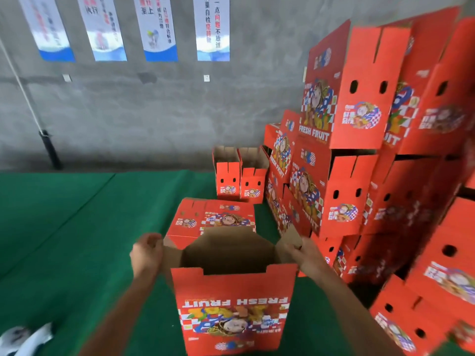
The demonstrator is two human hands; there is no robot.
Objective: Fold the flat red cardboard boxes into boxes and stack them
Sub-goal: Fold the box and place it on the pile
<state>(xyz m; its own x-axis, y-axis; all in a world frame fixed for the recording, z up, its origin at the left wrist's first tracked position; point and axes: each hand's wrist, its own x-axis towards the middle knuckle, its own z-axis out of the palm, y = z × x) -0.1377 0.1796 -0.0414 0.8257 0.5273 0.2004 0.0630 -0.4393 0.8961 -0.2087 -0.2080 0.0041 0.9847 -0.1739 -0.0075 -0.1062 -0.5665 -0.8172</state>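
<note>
Red cardboard box [232, 308], printed "FRESH FRUIT" upside down to the camera, stands opened at centre foreground, its brown interior showing and its top flaps raised. One such box is in hand. Just beyond it lies a pile of flat boxes [216, 218] on the green mat [64, 227]; how many sheets it holds cannot be told. Two small folded boxes [240, 182] stand side by side farther back near the grey wall [154, 111]. To the right rises a large stack of folded boxes [372, 150], too many and too blurred to count, crowding close to the right forearm. Four posters [156, 27] hang on the wall, and a white rope [19, 80] runs down at far left. The left hand [146, 254] curls around the box's left flap; the right hand [305, 254] grips the right flap, fingers bent over its edge.
</note>
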